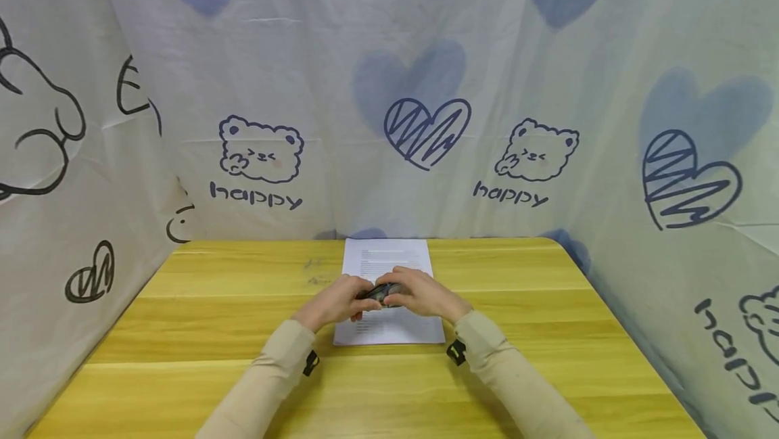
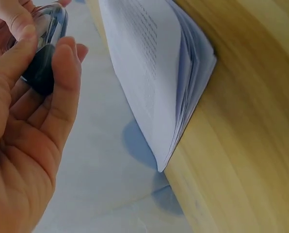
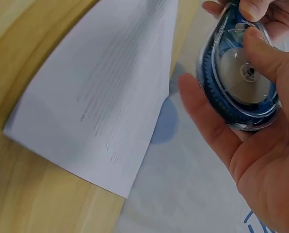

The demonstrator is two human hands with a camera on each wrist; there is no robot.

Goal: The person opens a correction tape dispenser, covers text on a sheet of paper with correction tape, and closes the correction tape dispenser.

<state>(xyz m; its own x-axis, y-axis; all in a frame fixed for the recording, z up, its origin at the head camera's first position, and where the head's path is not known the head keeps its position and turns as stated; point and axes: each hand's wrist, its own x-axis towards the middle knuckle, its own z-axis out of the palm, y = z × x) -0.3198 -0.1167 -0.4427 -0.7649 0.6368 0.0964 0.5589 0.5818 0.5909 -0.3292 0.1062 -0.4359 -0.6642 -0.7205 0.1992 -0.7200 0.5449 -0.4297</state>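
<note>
Two hands, one tape dispenser and one stack of paper are together at the tabletop. The left hand and the right hand come in from the near edge, forearms slanting inward until the fingers nearly meet. Both wrists bend toward the middle. Two beige sleeves cover the arms, and two small black devices sit one at each cuff.

Both grips are closed on the same dispenser. The left one pinches its dark, narrow end between thumb and curled fingers; the right one has its thumb laid on the clear face, the rounded body in the palm, and one finger reaching out nearly straight alongside.

The dispenser is held up above the paper stack, about midway between the tabletop's left and right edges and nearer the far edge. Its case is see-through and rounded, with blue toothed parts inside and a pale disc around a small dark hub.

The stack lies with its far end at the tabletop's far edge; printed lines run across the top sheet, and along one side the sheets stand slightly apart.
</note>
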